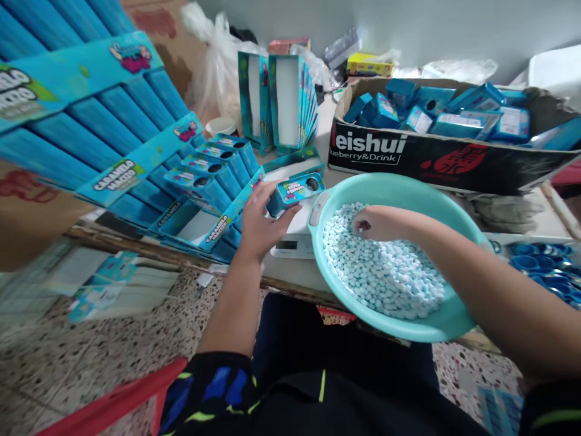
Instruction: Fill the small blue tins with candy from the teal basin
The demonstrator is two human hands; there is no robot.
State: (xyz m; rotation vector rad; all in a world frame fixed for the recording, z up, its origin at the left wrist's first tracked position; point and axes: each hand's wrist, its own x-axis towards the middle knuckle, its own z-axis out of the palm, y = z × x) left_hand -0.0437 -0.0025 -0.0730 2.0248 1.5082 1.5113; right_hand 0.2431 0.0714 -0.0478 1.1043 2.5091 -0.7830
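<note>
On the table (295, 272) stands a big cardboard box (408, 151) with black print, and it is full of blue cartons (436, 115). At the left side we have a large stack of blue display trays (104, 133). Nearer to us is a teal plastic basin (454, 318), filled with pale blue candies (385, 272). Our two hands are apart, with the basin rim between them. Our right hand (379, 223) is down on the candies, but we cannot tell if it grips some. Our left hand (265, 217) is clamped on a small blue box (295, 192), just above a digital scale (290, 247).
</note>
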